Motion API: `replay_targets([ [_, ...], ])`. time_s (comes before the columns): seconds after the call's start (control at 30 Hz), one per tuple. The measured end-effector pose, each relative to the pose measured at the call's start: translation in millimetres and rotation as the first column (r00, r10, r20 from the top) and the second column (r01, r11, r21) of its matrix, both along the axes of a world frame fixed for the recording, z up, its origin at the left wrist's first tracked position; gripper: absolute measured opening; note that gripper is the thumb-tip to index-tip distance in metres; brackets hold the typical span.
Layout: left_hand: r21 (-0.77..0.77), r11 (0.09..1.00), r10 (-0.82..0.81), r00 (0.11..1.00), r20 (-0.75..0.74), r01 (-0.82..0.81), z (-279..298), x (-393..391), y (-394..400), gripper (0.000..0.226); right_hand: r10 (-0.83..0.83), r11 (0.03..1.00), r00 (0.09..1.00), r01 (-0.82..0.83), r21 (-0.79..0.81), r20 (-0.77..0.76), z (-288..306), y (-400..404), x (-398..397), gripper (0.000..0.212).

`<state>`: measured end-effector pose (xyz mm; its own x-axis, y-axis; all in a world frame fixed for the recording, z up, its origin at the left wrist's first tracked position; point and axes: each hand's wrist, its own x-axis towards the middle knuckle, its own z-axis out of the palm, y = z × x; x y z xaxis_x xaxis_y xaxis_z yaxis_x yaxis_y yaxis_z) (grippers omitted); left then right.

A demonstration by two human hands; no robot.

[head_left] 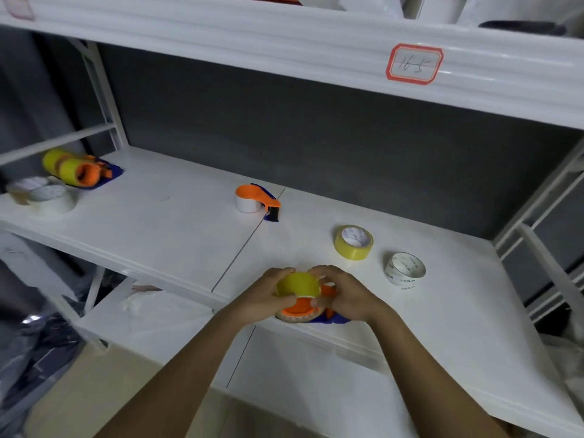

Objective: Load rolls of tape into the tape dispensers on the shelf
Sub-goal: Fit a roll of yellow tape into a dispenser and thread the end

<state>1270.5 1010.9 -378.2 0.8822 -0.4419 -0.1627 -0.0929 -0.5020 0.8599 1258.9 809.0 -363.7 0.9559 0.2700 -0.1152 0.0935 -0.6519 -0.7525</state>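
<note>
Currently at lower centre of frame, a yellow tape roll sits over the orange hub of a dispenser at the shelf's front edge; left hand and right hand both clasp the roll, apparently seating it, not yet home. Centre: one orange dispenser already carries white tape. Upper left: more dispensers with yellow rolls, seemingly loaded. Right of the hands, a loose yellow roll and a clear roll lie flat, unloaded.
</note>
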Motion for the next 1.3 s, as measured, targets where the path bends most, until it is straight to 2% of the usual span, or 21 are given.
replay_targets([
  [0.1, 0.044, 0.999, -0.009, 0.999, 0.032, 0.007, -7.9, -3.9, 1.1, 0.075, -0.015, 1.0, 0.999, 0.014, 0.018, 0.052, -9.7, 7.9, -2.0, 0.054],
  [0.23, 0.016, 1.0, 0.008, 1.0, 0.001, -0.008, -12.9, -1.0, 4.3, 0.082, -0.039, 0.996, 0.999, 0.04, 0.08, -0.015, -17.7, 2.1, -3.4, 0.071],
  [0.37, 0.095, 0.994, -0.058, 0.998, 0.027, 0.056, -12.0, 9.1, 15.7, 0.078, -0.01, 0.991, 1.0, 0.011, 0.132, -0.015, -23.0, -3.0, -0.8, 0.053],
  [0.5, 0.139, 0.987, -0.083, 0.996, 0.037, 0.077, -12.2, 18.9, 20.2, 0.073, -0.006, 0.989, 1.0, 0.008, 0.147, -0.015, -27.6, -2.9, 5.0, 0.046],
  [0.63, 0.109, 0.989, -0.097, 0.995, 0.01, 0.095, -9.4, 25.1, 22.6, 0.068, 0.038, 0.992, 0.999, -0.035, 0.118, -0.027, -26.4, -3.0, 11.8, 0.045],
  [0.87, 0.173, 0.978, -0.114, 0.993, -0.014, 0.114, -6.8, 25.7, 24.5, 0.065, 0.13, 0.991, 0.989, -0.132, -0.018, -0.074, -11.5, 1.0, 20.6, 0.053],
  [0.97, 0.133, 0.989, -0.066, 0.997, -0.027, 0.069, -8.7, 17.8, 22.6, 0.064, 0.049, 0.998, 0.998, -0.05, 0.044, 0.024, -10.8, 6.1, 10.0, 0.053],
  [1.03, 0.054, 0.999, -0.001, 0.999, -0.055, 0.004, -9.2, 14.0, 20.1, 0.06, -0.085, 0.988, 0.988, 0.065, 0.143, 0.132, -16.0, 6.7, 0.1, 0.058],
  [1.07, 0.025, 0.999, 0.029, 0.998, -0.058, -0.027, -8.4, 11.4, 18.0, 0.057, -0.093, 0.98, 0.986, 0.065, 0.19, 0.141, -17.5, 7.8, -5.5, 0.065],
  [1.13, 0.002, 0.998, 0.067, 0.996, -0.058, -0.067, -7.5, 6.4, 13.1, 0.055, 0.022, 0.976, 0.999, -0.032, 0.215, 0.048, -20.3, 14.7, -15.0, 0.09],
  [1.2, -0.045, 0.995, 0.088, 0.991, -0.099, -0.092, -7.1, 1.6, 7.4, 0.054, 0.092, 0.988, 0.996, -0.093, 0.12, 0.016, -26.5, 25.0, -19.3, 0.109],
  [1.23, -0.078, 0.992, 0.086, 0.989, -0.121, -0.096, -6.2, -0.6, 4.5, 0.051, 0.066, 0.993, 0.996, -0.071, 0.091, 0.06, -31.0, 29.6, -19.4, 0.112],
  [1.3, -0.134, 0.986, 0.083, 0.986, -0.142, -0.102, -3.3, -1.5, 1.7, 0.04, -0.015, 0.979, 0.995, -0.004, 0.204, 0.094, -35.8, 34.8, -18.5, 0.108],
])
